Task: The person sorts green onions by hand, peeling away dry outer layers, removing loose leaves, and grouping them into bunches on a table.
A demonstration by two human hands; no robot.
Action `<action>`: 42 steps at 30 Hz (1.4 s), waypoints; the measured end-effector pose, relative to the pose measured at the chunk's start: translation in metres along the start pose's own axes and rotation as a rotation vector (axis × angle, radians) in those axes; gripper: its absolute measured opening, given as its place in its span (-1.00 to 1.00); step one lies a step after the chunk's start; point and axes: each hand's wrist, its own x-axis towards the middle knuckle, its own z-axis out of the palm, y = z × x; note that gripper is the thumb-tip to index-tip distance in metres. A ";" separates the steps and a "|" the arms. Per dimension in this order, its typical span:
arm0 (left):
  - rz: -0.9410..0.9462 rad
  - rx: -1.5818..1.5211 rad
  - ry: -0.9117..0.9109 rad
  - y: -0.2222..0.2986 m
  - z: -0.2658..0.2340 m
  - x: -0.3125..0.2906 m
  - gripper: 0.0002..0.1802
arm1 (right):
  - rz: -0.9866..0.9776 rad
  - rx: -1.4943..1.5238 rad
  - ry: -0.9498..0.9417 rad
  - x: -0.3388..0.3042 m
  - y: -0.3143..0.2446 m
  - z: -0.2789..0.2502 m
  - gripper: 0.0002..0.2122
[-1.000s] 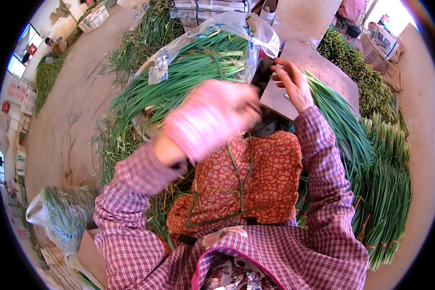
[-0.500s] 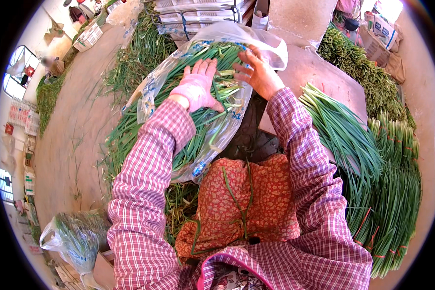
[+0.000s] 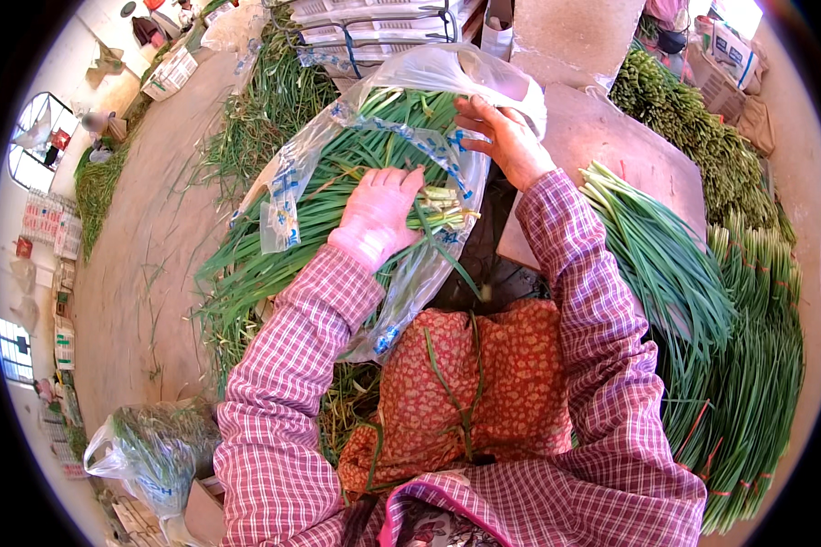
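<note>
A clear plastic bag with blue print (image 3: 283,196) lies in front of me, full of long green garlic chives (image 3: 315,214). My left hand (image 3: 379,214), with a pale pink wrap around it, is closed over chives inside the bag's mouth; their whitish ends stick out to its right. At the bag's far right rim, my right hand (image 3: 509,146) holds nothing that I can see, its fingers apart and slightly bent near the plastic. A loose bunch of chives (image 3: 652,251) rests on the board (image 3: 652,150) to the right.
Tied chive bundles (image 3: 739,365) are stacked at right, with budded stems (image 3: 698,137) behind. A red floral cloth (image 3: 474,383) covers my lap. Loose greens (image 3: 269,109) lie on the floor beyond the bag. Another filled plastic bag (image 3: 160,456) stands at lower left.
My left hand has gone from spread fingers to closed over the chives, drawing back a little towards me. My right hand has shifted slightly right and down.
</note>
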 end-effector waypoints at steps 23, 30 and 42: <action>-0.401 -1.455 0.982 -0.107 -0.222 -0.242 -0.67 | -0.770 -0.708 0.089 -0.068 -0.024 0.107 -0.66; -0.505 -1.434 1.090 -0.050 -0.252 -0.280 -0.64 | -0.756 -0.408 -0.669 -0.174 -0.025 0.276 -0.11; -0.390 -1.636 0.859 -0.010 -0.137 -0.330 -0.33 | -0.417 -0.372 -0.493 -0.243 0.049 0.301 -0.48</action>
